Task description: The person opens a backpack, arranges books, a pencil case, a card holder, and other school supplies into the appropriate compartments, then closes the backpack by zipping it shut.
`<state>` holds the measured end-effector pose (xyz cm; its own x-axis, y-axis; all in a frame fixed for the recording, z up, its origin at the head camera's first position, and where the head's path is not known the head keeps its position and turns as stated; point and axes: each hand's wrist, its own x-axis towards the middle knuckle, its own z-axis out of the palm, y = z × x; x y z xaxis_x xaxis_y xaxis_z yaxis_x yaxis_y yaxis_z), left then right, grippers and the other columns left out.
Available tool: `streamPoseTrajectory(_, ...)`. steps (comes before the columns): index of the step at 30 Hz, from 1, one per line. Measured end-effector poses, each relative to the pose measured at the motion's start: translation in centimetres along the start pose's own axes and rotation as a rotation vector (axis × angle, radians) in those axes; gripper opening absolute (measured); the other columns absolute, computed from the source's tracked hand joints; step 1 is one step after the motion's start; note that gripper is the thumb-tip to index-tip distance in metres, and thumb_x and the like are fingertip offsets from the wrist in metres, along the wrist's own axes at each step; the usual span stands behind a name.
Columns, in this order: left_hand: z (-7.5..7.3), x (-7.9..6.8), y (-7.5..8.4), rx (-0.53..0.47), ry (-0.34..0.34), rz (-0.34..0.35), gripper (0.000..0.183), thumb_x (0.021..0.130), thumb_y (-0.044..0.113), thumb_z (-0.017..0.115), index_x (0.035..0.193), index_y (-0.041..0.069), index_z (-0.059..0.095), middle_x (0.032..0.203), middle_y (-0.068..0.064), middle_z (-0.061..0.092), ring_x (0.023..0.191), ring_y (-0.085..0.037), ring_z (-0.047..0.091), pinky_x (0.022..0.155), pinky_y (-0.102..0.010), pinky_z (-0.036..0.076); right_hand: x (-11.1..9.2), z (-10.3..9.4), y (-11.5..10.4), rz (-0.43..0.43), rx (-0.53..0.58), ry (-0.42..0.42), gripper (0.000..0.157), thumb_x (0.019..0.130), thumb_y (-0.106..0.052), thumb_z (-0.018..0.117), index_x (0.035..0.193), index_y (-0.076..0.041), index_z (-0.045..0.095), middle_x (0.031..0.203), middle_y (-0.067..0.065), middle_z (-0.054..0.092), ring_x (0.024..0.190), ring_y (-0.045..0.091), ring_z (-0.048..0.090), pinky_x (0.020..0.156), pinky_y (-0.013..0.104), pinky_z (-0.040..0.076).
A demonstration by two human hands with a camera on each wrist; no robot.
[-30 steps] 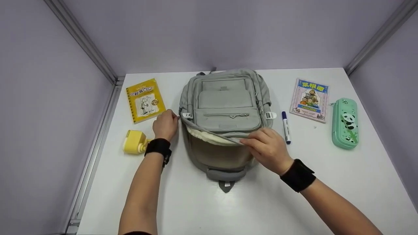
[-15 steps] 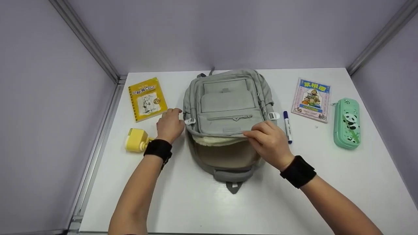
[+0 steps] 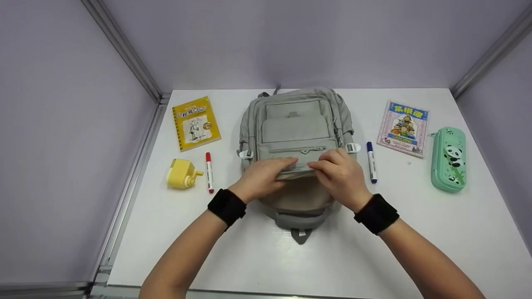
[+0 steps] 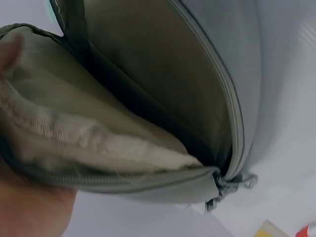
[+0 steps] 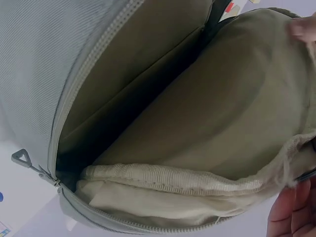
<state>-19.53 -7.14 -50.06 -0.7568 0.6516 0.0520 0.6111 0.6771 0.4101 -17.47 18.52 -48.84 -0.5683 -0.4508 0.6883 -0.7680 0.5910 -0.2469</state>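
Observation:
A grey backpack (image 3: 297, 128) lies on the white table, its top handle toward me. Its main compartment gapes, showing a beige lining (image 5: 222, 108) with an elastic-edged inner pocket (image 4: 98, 140) in the wrist views. My left hand (image 3: 264, 174) holds the front panel's upper edge, fingers over the outside and thumb on the lining side. Close beside it, my right hand (image 3: 343, 176) pinches the same edge. Zipper pulls (image 4: 229, 187) sit at the side of the opening in the left wrist view, and another zipper pull (image 5: 24, 159) hangs in the right wrist view.
Left of the backpack lie a yellow book (image 3: 197, 123), a yellow box-shaped object with a small crank (image 3: 181, 173) and a red-capped marker (image 3: 209, 172). To its right are a blue-capped marker (image 3: 371, 162), a pink book (image 3: 403, 128) and a green panda pencil case (image 3: 449, 160).
My left hand has moved right from the backpack's left side to the panel's upper edge, uncovering the red marker. The right hand keeps its pinch, and the panel has been raised a little.

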Motion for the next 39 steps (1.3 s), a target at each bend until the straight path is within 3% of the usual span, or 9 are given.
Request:
streamPoseTrajectory(3, 0.7, 0.0, 0.1, 0.014, -0.034, -0.064, 0.044, 0.097, 0.014, 0.069, 0.141, 0.019, 0.063, 0.134, 0.000, 0.067, 0.119, -0.021, 0.065, 0.096, -0.040, 0.053, -0.4, 0.2, 0.3, 0.006, 0.011, -0.062, 0.017, 0.086, -0.004, 0.080, 0.101, -0.011, 0.080, 0.092, 0.004, 0.063, 0.085, 0.024, 0.056, 0.071, 0.036, 0.049)
streamPoseTrajectory(7, 1.2, -0.1, 0.2, 0.014, -0.016, -0.111, 0.035, 0.097, 0.007, 0.065, 0.132, 0.014, 0.066, 0.122, -0.004, 0.072, 0.108, -0.025, 0.069, 0.087, -0.043, 0.055, -1.0, 0.1, 1.5, 0.055, 0.056, -0.125, 0.016, 0.089, -0.014, 0.080, 0.105, -0.012, 0.080, 0.097, 0.005, 0.066, 0.089, 0.025, 0.059, 0.077, 0.040, 0.048)
streamPoseTrajectory(11, 0.9, 0.0, 0.3, -0.006, 0.048, -0.142, 0.029, 0.100, 0.006, 0.062, 0.128, 0.011, 0.066, 0.115, -0.006, 0.073, 0.102, -0.025, 0.071, 0.085, -0.042, 0.056, -1.6, -0.5, 3.7, 0.162, 0.081, -0.078, 0.019, 0.096, -0.020, 0.072, 0.111, -0.010, 0.078, 0.104, 0.008, 0.069, 0.097, 0.029, 0.061, 0.084, 0.046, 0.045)
streamPoseTrajectory(16, 0.0, 0.6, 0.7, -0.034, 0.105, -0.205, 0.029, 0.101, 0.007, 0.061, 0.129, 0.010, 0.065, 0.115, -0.008, 0.073, 0.101, -0.026, 0.071, 0.085, -0.042, 0.055, -2.9, -1.9, 8.9, 0.451, 0.010, -0.032, 0.028, 0.103, -0.020, 0.060, 0.120, -0.003, 0.073, 0.118, 0.018, 0.067, 0.113, 0.040, 0.057, 0.099, 0.055, 0.040)
streamPoseTrajectory(20, -1.0, 1.1, 1.0, -0.066, 0.146, -0.271, 0.031, 0.101, 0.007, 0.060, 0.131, 0.010, 0.065, 0.116, -0.008, 0.073, 0.101, -0.026, 0.071, 0.086, -0.042, 0.056, -5.1, -3.6, 13.6, 0.767, -0.087, -0.188, 0.049, 0.108, -0.032, 0.047, 0.140, 0.004, 0.056, 0.144, 0.031, 0.048, 0.135, 0.051, 0.040, 0.112, 0.062, 0.027)
streamPoseTrajectory(23, -1.7, 1.5, 1.2, -0.101, 0.174, -0.326, 0.029, 0.102, 0.008, 0.059, 0.130, 0.011, 0.066, 0.116, -0.008, 0.073, 0.102, -0.025, 0.071, 0.087, -0.042, 0.055, -7.2, -4.7, 16.4, 0.895, -0.171, -0.318, 0.058, 0.110, -0.033, 0.039, 0.147, 0.011, 0.042, 0.152, 0.040, 0.031, 0.141, 0.058, 0.026, 0.116, 0.065, 0.017)
streamPoseTrajectory(29, -2.6, 1.7, 1.3, -0.132, 0.222, -0.403, 0.026, 0.102, 0.010, 0.057, 0.126, 0.011, 0.068, 0.112, -0.008, 0.074, 0.095, -0.024, 0.071, 0.082, -0.042, 0.056, -10.2, -5.8, 19.6, 0.972, -0.256, -0.487, 0.066, 0.110, -0.034, 0.034, 0.150, 0.018, 0.027, 0.151, 0.049, 0.016, 0.143, 0.063, 0.011, 0.118, 0.065, 0.003)
streamPoseTrajectory(35, -3.0, 1.4, 1.2, -0.145, 0.270, -0.416, 0.028, 0.099, 0.008, 0.058, 0.125, 0.011, 0.069, 0.110, -0.009, 0.075, 0.088, -0.023, 0.070, 0.078, -0.042, 0.056, -10.9, -5.9, 20.8, 1.076, -0.214, -0.566, 0.079, 0.108, -0.051, 0.023, 0.158, 0.009, 0.012, 0.156, 0.046, -0.005, 0.138, 0.071, -0.007, 0.114, 0.073, -0.001)
streamPoseTrajectory(39, -3.1, 1.5, 1.3, -0.146, 0.260, -0.409, 0.026, 0.101, 0.012, 0.057, 0.125, 0.012, 0.069, 0.111, -0.008, 0.074, 0.089, -0.021, 0.070, 0.077, -0.041, 0.056, -11.5, -5.6, 21.0, 1.113, -0.192, -0.627, 0.082, 0.106, -0.057, 0.020, 0.160, 0.004, 0.009, 0.157, 0.044, -0.008, 0.135, 0.075, -0.011, 0.110, 0.077, -0.003)
